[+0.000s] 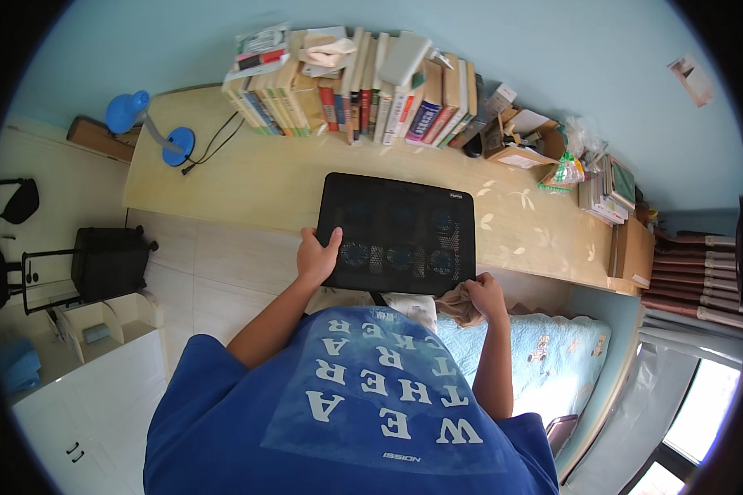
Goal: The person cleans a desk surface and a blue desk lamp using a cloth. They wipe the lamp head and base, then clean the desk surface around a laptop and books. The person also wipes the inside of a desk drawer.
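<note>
A black laptop cooling pad [396,229] with several round fans behind its mesh is held out in front of my body, at the near edge of the desk. My left hand [319,255] grips its left side, thumb on top of the face. A crumpled brown cloth [461,304] hangs from my right hand [488,296], which is closed around it close to the pad's lower right corner. Whether the right fingers also touch the pad is hidden.
Behind the pad runs a pale wooden desk [272,179]. On it stand a blue desk lamp [178,146], a long row of books [359,105] and an open cardboard box [523,145]. A black suitcase [111,263] is on the floor at left; a bed [526,349] lies at right.
</note>
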Action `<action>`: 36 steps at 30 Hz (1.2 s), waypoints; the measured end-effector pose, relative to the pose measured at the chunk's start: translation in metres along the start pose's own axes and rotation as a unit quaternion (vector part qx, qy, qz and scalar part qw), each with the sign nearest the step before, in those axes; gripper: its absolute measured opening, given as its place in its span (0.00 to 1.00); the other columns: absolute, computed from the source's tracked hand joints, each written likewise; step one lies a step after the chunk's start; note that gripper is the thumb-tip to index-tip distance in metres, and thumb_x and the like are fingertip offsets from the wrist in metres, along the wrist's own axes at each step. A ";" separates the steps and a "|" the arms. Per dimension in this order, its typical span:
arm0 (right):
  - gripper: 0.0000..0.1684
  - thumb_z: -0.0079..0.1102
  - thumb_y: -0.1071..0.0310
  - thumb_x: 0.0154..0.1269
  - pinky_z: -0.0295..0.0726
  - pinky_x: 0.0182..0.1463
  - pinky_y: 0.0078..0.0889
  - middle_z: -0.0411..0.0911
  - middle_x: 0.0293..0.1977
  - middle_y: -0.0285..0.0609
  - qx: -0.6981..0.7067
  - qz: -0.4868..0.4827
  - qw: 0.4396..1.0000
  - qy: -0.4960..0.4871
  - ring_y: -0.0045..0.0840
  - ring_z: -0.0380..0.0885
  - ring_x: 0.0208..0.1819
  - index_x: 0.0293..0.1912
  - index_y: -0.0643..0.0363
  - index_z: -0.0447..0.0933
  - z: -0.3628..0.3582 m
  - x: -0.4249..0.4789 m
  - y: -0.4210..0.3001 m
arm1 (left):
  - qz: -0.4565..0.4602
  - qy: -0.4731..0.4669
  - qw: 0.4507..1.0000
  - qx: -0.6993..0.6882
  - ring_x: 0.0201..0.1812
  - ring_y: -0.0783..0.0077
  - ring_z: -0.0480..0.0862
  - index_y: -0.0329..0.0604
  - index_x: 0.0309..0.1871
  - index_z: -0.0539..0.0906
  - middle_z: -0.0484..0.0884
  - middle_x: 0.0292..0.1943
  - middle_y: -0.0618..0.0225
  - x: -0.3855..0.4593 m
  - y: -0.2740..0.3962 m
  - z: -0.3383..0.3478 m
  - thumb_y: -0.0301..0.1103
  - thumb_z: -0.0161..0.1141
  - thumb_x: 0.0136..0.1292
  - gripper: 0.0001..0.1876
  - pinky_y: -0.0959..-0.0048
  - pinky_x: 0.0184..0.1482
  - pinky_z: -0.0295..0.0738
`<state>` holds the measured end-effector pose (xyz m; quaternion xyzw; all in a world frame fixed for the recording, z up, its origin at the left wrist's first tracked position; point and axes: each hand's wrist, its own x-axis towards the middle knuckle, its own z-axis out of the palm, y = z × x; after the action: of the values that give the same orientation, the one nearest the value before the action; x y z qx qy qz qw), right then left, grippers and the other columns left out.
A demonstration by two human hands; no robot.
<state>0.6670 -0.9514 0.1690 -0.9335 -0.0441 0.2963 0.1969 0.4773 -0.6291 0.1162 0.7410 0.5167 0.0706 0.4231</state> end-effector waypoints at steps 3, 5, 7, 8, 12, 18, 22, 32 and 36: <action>0.26 0.62 0.54 0.55 0.80 0.50 0.40 0.84 0.40 0.59 -0.006 -0.018 1.000 -0.015 0.47 0.84 0.44 0.43 0.68 0.81 0.032 -0.006 -0.031 | -0.016 0.031 0.999 -0.024 0.46 0.49 0.85 0.30 0.51 0.74 0.85 0.43 0.46 0.020 -0.041 -0.029 0.60 0.66 0.61 0.36 0.59 0.50 0.77; 0.26 0.62 0.53 0.56 0.80 0.51 0.39 0.84 0.42 0.58 -0.027 -0.021 0.999 -0.029 0.46 0.84 0.45 0.45 0.67 0.82 0.047 -0.009 -0.054 | -0.041 0.045 0.997 -0.037 0.48 0.45 0.85 0.32 0.52 0.74 0.85 0.44 0.45 0.033 -0.062 -0.049 0.61 0.67 0.59 0.36 0.57 0.52 0.77; 0.27 0.63 0.54 0.55 0.81 0.52 0.39 0.84 0.43 0.59 -0.025 -0.033 0.999 -0.031 0.45 0.84 0.46 0.46 0.68 0.82 0.065 -0.005 -0.068 | -0.051 0.051 0.996 -0.044 0.49 0.47 0.85 0.32 0.51 0.76 0.85 0.45 0.46 0.049 -0.076 -0.065 0.61 0.68 0.57 0.37 0.58 0.53 0.77; 0.27 0.63 0.54 0.55 0.81 0.52 0.39 0.84 0.43 0.59 -0.017 -0.038 0.998 -0.037 0.44 0.84 0.47 0.46 0.69 0.82 0.073 0.000 -0.074 | -0.051 0.051 0.996 -0.043 0.50 0.48 0.85 0.33 0.51 0.76 0.85 0.45 0.47 0.056 -0.080 -0.072 0.62 0.68 0.57 0.37 0.58 0.53 0.77; 0.29 0.64 0.53 0.54 0.81 0.52 0.39 0.84 0.43 0.60 -0.028 -0.053 0.997 -0.058 0.44 0.84 0.48 0.47 0.70 0.81 0.098 0.005 -0.111 | -0.047 0.054 0.997 -0.028 0.50 0.49 0.85 0.33 0.52 0.76 0.85 0.46 0.47 0.089 -0.094 -0.089 0.61 0.68 0.57 0.36 0.58 0.54 0.77; 0.35 0.63 0.48 0.51 0.81 0.55 0.42 0.83 0.44 0.64 0.009 -0.053 0.997 -0.059 0.50 0.83 0.50 0.47 0.72 0.81 0.127 0.021 -0.140 | 0.024 0.090 0.996 -0.007 0.50 0.46 0.84 0.31 0.50 0.81 0.85 0.46 0.45 0.132 -0.102 -0.096 0.60 0.69 0.57 0.35 0.56 0.54 0.77; 0.36 0.63 0.47 0.52 0.81 0.55 0.43 0.83 0.46 0.64 0.019 -0.042 0.998 -0.046 0.49 0.83 0.51 0.48 0.72 0.81 0.143 0.038 -0.149 | 0.046 0.084 0.995 0.029 0.50 0.42 0.84 0.29 0.46 0.85 0.85 0.44 0.43 0.162 -0.086 -0.093 0.58 0.69 0.56 0.34 0.54 0.55 0.77; 0.23 0.62 0.51 0.57 0.82 0.52 0.40 0.86 0.41 0.53 0.133 -0.037 0.988 0.063 0.44 0.85 0.45 0.46 0.57 0.85 0.127 0.027 -0.105 | 0.190 0.109 0.972 0.081 0.60 0.43 0.78 0.34 0.53 0.83 0.80 0.56 0.45 0.145 -0.064 -0.081 0.36 0.73 0.54 0.24 0.55 0.63 0.73; 0.20 0.61 0.55 0.57 0.83 0.49 0.40 0.85 0.37 0.55 0.192 -0.020 0.965 0.175 0.44 0.86 0.43 0.44 0.57 0.85 0.053 0.029 -0.061 | 0.187 -0.101 0.977 0.026 0.55 0.56 0.84 0.39 0.54 0.83 0.84 0.56 0.56 0.094 -0.011 -0.069 0.18 0.67 0.53 0.22 0.65 0.58 0.77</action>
<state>0.6624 -0.8717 0.1384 -0.9146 0.0306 0.1269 0.3828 0.4753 -0.5118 0.1207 0.8383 0.3255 0.0597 0.4333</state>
